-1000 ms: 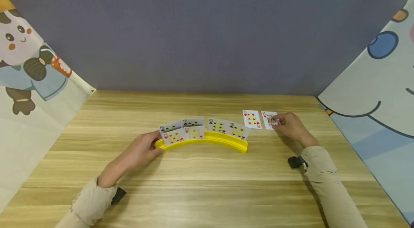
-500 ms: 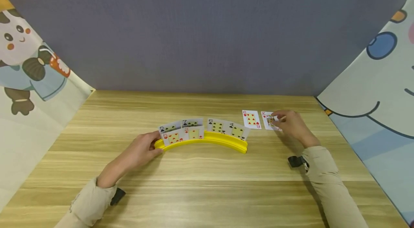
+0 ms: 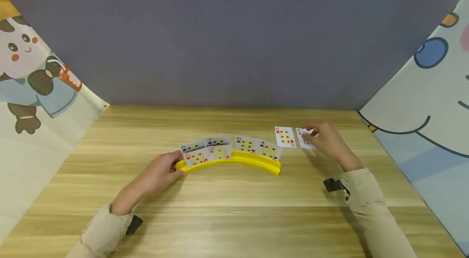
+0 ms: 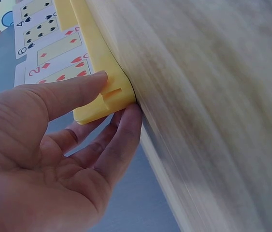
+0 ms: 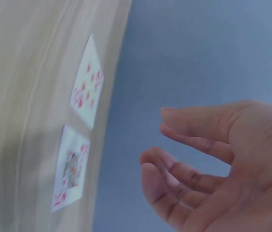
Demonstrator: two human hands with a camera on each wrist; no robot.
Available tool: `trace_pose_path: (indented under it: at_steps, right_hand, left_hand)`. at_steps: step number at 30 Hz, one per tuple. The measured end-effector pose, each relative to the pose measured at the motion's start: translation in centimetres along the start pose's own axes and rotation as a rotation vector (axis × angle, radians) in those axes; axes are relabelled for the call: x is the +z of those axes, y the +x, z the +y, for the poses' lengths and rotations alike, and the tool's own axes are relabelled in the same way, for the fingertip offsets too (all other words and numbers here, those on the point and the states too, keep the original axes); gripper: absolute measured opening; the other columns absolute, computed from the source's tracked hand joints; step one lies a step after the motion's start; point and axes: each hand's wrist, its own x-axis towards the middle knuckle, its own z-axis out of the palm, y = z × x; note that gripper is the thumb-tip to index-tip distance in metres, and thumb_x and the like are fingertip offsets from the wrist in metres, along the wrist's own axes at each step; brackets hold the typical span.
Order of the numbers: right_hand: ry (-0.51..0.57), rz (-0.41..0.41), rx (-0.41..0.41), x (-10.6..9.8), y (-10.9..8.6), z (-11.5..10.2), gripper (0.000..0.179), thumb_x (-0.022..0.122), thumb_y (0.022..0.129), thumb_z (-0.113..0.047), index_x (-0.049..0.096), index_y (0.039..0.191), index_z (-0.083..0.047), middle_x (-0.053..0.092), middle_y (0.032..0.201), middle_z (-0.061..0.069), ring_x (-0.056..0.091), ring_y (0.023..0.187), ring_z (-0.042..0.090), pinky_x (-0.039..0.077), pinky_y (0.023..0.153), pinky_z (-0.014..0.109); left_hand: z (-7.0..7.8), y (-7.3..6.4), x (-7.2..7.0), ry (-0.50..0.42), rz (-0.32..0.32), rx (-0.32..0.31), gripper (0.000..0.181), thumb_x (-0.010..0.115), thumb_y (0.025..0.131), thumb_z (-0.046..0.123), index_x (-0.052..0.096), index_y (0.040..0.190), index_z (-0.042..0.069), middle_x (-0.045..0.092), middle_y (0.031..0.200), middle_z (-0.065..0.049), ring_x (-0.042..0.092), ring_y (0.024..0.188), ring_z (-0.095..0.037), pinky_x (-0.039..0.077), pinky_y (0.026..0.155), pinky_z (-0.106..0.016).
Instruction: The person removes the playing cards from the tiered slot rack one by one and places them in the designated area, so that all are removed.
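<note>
Above the desk (image 3: pixel 220 217), my right grip (image 3: pixel 328 143) is hovering empty near the king card (image 5: pixel 71 169), likely light, slick, best edge-pinched, left grip (image 3: pixel 159 171) clasping the yellow rack (image 3: pixel 254 161).

Rack (image 3: pixel 253 158), rear left: black 5 card (image 3: pixel 194 145), black 7 card (image 3: pixel 218 141)
Rack, front left: heart 5 (image 3: pixel 196 158), diamond 2 (image 3: pixel 220 153)
Rack, right: spade 6 (image 3: pixel 246 145), spade 4 (image 3: pixel 269 151)
Right of centre: heart 6 (image 3: pixel 285 137), diamond K (image 5: pixel 71 169) are read

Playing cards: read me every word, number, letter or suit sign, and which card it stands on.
"5", hearts: front left rack card
"2", diamonds: front right card
"5", suit too small: rear leftmost card
"7", suit too small: second rear card
"6", spades: third rear card
"4", spades: rear rightmost card
"6", hearts: flat left card
"K", diamonds: flat right card
No legible words.
</note>
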Motion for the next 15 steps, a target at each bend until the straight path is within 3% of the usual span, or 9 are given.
trace_pose_path:
  at_steps: [9, 15]
  right_hand:
    - [-0.01, 0.023, -0.036, -0.4, 0.2, -3.6, 0.026, 0.068, 0.092, -0.003, 0.069, 0.117, 0.004, 0.069, 0.111, 0.022, 0.067, 0.089, 0.032, 0.058, 0.073, 0.047]
    - [0.005, 0.052, -0.092, -0.8, -0.1, -5.8, 0.026, 0.068, 0.092, -0.004, 0.069, 0.117, 0.003, 0.069, 0.106, 0.02, 0.068, 0.086, 0.029, 0.058, 0.071, 0.043]
  left_hand:
    - [0.1, 0.2, 0.5, 0.002, 0.012, 0.017, 0.044, 0.072, 0.089, 0.002, 0.058, 0.128, -0.007, 0.066, 0.118, -0.023, 0.068, 0.096, -0.023, 0.058, 0.075, -0.025]
    - [0.0, 0.1, 0.4, 0.032, 0.031, 0.009, 0.042, 0.074, 0.087, 0.003, 0.06, 0.126, -0.006, 0.067, 0.115, -0.021, 0.067, 0.09, -0.019, 0.057, 0.07, -0.024]
